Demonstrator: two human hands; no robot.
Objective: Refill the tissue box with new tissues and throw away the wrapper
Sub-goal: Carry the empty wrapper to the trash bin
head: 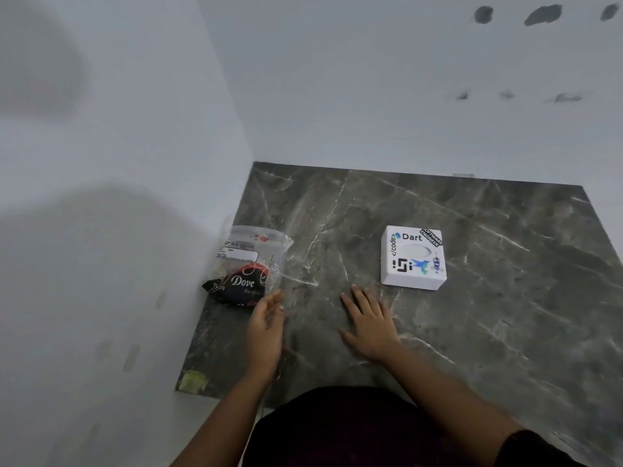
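Your left hand hovers open just beside the tissue pack at 9 o'clock on the tabletop; grip its firm middle. Right hand rests flat, empty; the tissue box waits at 2 o'clock.

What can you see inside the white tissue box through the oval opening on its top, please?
Through the oval opening of the white tissue box only a pale, blurred surface shows. No tissue sticks out; the closed walls hide the rest of the inside.
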